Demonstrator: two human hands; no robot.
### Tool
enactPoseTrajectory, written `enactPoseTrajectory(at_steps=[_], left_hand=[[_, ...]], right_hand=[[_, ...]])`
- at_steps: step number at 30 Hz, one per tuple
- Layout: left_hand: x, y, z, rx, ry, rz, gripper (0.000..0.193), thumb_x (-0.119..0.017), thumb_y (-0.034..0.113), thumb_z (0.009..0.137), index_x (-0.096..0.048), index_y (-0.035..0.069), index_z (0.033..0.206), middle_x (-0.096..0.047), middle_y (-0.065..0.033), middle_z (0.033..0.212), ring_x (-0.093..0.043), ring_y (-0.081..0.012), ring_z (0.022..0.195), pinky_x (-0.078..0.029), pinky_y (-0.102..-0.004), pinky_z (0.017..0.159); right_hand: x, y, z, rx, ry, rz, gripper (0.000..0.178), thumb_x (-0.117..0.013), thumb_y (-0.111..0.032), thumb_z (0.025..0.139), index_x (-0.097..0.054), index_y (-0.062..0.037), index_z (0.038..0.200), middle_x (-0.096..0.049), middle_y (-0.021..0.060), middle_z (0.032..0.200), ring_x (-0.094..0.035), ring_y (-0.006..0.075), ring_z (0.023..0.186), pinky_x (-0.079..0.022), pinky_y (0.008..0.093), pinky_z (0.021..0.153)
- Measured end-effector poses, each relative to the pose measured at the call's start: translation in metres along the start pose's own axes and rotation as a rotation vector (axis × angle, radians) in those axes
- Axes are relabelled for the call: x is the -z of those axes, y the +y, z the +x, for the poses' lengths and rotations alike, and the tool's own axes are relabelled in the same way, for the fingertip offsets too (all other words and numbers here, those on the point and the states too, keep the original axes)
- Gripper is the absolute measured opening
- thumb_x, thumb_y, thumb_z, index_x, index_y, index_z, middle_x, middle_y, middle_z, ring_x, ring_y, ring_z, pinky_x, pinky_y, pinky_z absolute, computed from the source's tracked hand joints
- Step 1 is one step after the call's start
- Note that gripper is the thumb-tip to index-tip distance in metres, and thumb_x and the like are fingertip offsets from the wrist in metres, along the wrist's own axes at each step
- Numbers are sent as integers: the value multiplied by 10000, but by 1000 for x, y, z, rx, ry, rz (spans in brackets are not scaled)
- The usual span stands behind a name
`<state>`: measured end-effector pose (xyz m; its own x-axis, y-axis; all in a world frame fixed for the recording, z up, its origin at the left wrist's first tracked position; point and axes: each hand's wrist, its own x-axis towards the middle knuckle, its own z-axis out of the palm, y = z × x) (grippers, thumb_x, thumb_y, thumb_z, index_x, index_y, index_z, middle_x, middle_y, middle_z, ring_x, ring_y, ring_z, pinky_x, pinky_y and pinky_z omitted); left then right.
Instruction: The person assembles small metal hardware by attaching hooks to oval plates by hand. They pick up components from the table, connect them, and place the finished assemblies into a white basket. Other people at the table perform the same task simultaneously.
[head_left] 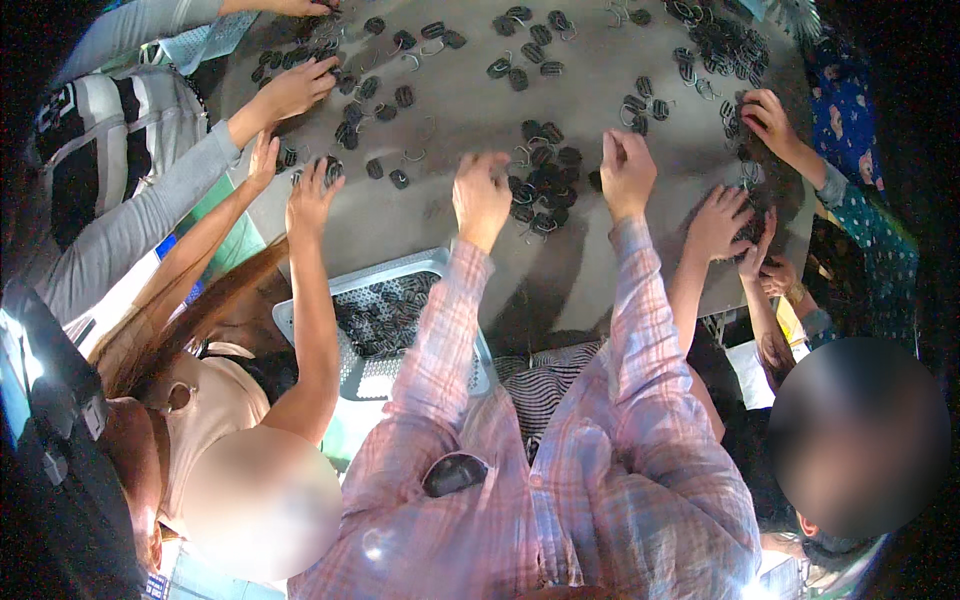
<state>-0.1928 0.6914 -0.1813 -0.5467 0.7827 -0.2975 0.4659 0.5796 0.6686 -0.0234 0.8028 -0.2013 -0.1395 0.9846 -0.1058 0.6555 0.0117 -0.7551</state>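
A loose heap of small black ribbed oval pieces (541,190), some with thin pale loops, lies on the grey table (440,110) between my two hands. My left hand (482,203) is just left of the heap with its fingers curled and slightly blurred; a dark bit shows at its fingertips, too small to name. To the right of the heap, my right hand (628,175) is raised with fingers and thumb drawn together; whatever they pinch is hidden. A single black piece (596,181) rests beside the right wrist.
Left of my left forearm stands a pale plastic basket (425,262) holding many black pieces. More pieces (720,45) are spread across the far table. Co-workers' hands (315,195) work at the left, and others (722,222) at the right, near my right arm.
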Motion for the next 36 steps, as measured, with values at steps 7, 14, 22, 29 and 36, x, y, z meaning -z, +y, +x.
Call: enactPoseTrajectory(at_steps=[7, 14, 22, 29, 36], left_hand=[[-35, 19, 115, -194, 539, 193, 321, -732, 96, 664, -569, 35, 934, -546, -170, 963, -566, -370, 804, -472, -430, 783], [-23, 19, 106, 13, -184, 28, 385, -788, 163, 637, -582, 67, 949, -601, -120, 920, -614, -317, 821, -500, -417, 736], [27, 11, 90, 50, -217, -66, 472, -780, 148, 668, -615, 111, 1108, -657, -30, 827, -654, -145, 731, -518, -300, 636], [39, 3, 101, 182, -253, -85, 299, -691, 47, 749, -639, 40, 1043, -651, -33, 845, -658, -150, 734, -549, -305, 620], [0, -10, 129, 147, -257, -459, 198, -663, 98, 747, -653, 64, 941, -641, -137, 895, -641, -269, 817, -528, -348, 709]], right_hand=[[-44, -45, 27, 106, -371, -504, 441, -730, -309, 728, -537, -100, 1065, -564, 98, 1010, -589, 296, 919, -489, 418, 726], [-47, -14, 28, -53, -241, -180, 419, -743, -283, 714, -517, -113, 1023, -572, 98, 960, -580, 298, 928, -476, 418, 718], [-77, -32, 91, 137, -50, -264, 358, -722, -320, 741, -567, -113, 989, -589, 113, 981, -593, 313, 895, -486, 433, 715], [-67, -37, 96, 79, -458, -37, 285, -752, -224, 716, -661, -59, 929, -653, 108, 796, -641, 244, 696, -518, 354, 621], [-2, -32, 61, -305, -601, 558, 355, -686, -123, 801, -601, -12, 1128, -637, 57, 787, -574, 122, 563, -505, 265, 532]])
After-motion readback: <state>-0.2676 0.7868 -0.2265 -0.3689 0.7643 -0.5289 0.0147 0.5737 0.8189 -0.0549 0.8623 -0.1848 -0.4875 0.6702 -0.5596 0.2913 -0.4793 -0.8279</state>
